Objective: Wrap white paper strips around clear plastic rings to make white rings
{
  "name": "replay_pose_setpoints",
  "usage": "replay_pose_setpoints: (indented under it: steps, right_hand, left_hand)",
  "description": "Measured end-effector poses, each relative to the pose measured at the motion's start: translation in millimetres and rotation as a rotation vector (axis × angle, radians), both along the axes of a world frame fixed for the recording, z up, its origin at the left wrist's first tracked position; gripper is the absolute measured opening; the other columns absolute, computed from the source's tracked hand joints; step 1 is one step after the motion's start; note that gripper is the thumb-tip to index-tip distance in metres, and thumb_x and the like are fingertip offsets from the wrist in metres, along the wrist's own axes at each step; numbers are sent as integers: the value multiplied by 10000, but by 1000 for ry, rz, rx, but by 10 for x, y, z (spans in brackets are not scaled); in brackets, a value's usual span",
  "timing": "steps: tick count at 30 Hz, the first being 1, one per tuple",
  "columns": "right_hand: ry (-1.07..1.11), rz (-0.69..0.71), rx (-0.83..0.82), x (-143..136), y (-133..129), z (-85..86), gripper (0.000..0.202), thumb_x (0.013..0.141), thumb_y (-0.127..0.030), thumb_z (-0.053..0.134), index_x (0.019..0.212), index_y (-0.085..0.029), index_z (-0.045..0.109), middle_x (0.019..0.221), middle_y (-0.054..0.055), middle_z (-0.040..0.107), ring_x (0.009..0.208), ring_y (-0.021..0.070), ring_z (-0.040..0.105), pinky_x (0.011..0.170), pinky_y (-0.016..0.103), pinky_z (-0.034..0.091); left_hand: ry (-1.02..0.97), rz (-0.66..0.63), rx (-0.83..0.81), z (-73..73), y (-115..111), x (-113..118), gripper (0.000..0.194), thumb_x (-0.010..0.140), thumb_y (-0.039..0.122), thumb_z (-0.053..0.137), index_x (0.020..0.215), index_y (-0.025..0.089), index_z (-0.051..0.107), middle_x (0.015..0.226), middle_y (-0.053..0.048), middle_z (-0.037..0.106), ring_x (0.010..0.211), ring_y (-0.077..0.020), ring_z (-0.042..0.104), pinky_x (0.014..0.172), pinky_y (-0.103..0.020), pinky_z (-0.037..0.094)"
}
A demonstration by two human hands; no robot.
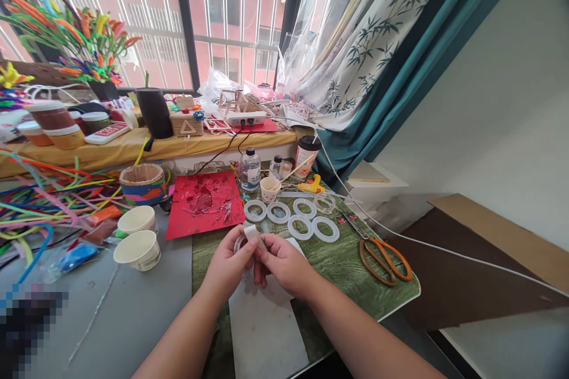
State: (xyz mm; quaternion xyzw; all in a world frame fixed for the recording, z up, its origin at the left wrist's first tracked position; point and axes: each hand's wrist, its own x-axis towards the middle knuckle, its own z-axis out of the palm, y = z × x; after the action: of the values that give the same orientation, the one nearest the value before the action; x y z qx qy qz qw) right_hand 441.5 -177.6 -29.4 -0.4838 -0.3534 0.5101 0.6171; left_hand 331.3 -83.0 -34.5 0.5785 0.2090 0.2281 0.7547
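My left hand [230, 257] is closed on a clear round ring [239, 244], most of it hidden by the fingers. Between both hands a whitish strip [251, 231] sticks up; its kind cannot be told. My right hand [281, 259] pinches the strip's side from the right, thumb meeting the left thumb. Below the hands lies a pale flat board [267, 331]. Just beyond them, several translucent white ring molds [278, 212] rest on the green wood-patterned table [329, 302].
Orange-handled scissors [384, 260] lie at right, near a yellow glue gun [312, 184]. A paper cup with sticks [270, 189], a clear bottle [250, 170] and a lidded drink cup [306, 157] stand behind. Left are a stained red sheet [178, 204], paper cups [137, 250] and pipe cleaners [48, 195].
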Motion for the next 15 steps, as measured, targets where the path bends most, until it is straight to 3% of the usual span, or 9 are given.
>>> replay_pose_setpoints:
  steps: [6, 10, 12, 15]
  right_hand:
    - [-136, -13, 13, 28, -55, 78, 464, 852, -627, 700, 856, -166, 640, 727, 11, 658, 576, 113, 594, 512, 223, 463]
    - [-182, -47, -8, 58, -64, 84, 469, 902, -640, 614, 808, -180, 612, 645, -9, 615, 531, 111, 544, 518, 236, 444]
    - [-248, -141, -101, 51, -61, 82, 434, 931, -614, 574, 813, -196, 595, 604, -30, 589, 474, 106, 505, 481, 233, 404]
    - [-481, -254, -242, -4, -47, 121, 362, 985, -465, 525, 743, -203, 585, 560, -33, 567, 459, 110, 498, 479, 237, 354]
  left_hand:
    - [-84, 44, -72, 56, -68, 17, 293, 879, 487, 676, 895, 225, 545, 509, 107, 480, 413, -110, 530, 438, -217, 448]
    - [-62, -4, -61, 56, -70, 36, 291, 887, 492, 664, 890, 223, 552, 521, 75, 546, 470, -132, 563, 503, -250, 493]
    - [-52, 77, 5, 5, -44, 35, 329, 918, 550, 599, 940, 222, 583, 650, 30, 614, 586, -151, 616, 569, -272, 523]
    - [-50, 299, 215, -88, 3, 19, 473, 981, 626, 414, 1093, 221, 632, 996, -62, 669, 880, -187, 643, 694, -291, 536]
